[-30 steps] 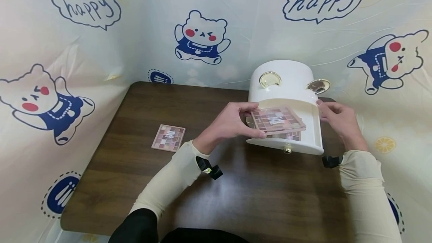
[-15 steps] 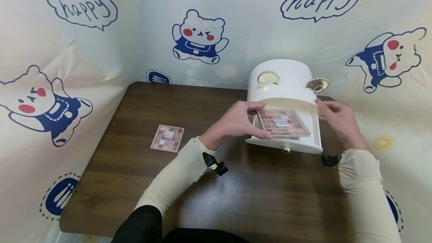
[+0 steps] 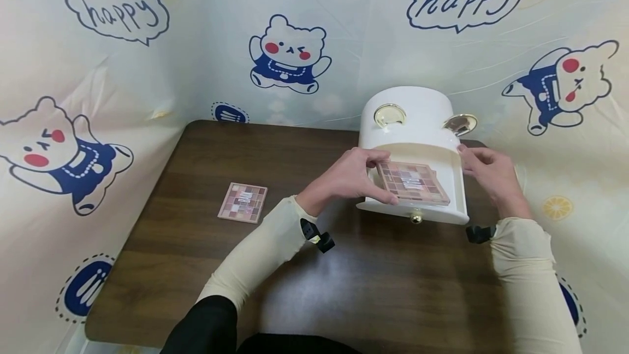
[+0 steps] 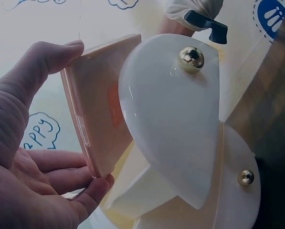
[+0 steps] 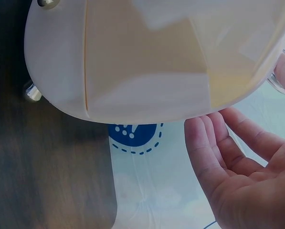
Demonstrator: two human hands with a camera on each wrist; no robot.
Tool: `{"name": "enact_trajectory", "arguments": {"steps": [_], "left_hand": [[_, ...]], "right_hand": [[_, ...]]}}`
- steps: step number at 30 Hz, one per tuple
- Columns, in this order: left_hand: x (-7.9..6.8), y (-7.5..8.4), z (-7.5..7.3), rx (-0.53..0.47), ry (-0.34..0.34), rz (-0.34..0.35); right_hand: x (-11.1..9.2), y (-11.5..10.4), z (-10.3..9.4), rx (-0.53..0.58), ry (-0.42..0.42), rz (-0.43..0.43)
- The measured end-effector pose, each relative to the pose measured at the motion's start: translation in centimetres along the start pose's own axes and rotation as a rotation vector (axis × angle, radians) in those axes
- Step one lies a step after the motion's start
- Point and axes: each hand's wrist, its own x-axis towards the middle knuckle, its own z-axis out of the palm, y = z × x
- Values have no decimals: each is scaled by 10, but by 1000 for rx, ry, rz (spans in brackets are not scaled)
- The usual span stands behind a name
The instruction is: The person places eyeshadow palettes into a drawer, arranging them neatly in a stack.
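My left hand point(image 3: 351, 175) holds a pink eyeshadow palette point(image 3: 413, 182) by its left side, thumb at the near edge and fingers at the far edge. The palette is over the pulled-out drawer point(image 3: 454, 187) of a white cosmetics organizer point(image 3: 415, 104). In the left wrist view, the palette's plain underside point(image 4: 101, 102) shows behind the drawer front point(image 4: 168, 109). A second palette in the drawer is almost wholly hidden beneath the held one. My right hand point(image 3: 493, 173) touches the organizer's right side; its fingertips point(image 5: 197, 129) rest on the wall with the fingers fairly straight.
Another patterned palette point(image 3: 243, 202) lies flat on the brown table point(image 3: 295, 299), left of the left forearm. Gold round lids point(image 3: 390, 116) stand out on the organizer's upper part, and a gold knob point(image 3: 416, 217) sits on the drawer front. A printed cloth point(image 3: 368, 31) hangs behind.
My left hand has moved right and lowered the palette toward the drawer, covering the palette inside. The right hand has kept its place on the organizer.
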Motion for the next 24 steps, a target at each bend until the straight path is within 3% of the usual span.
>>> {"name": "enact_trajectory", "arguments": {"steps": [24], "left_hand": [[15, 1, 3, 26, -41, -31]], "right_hand": [[1, 1, -1, 15, -10, 20]]}}
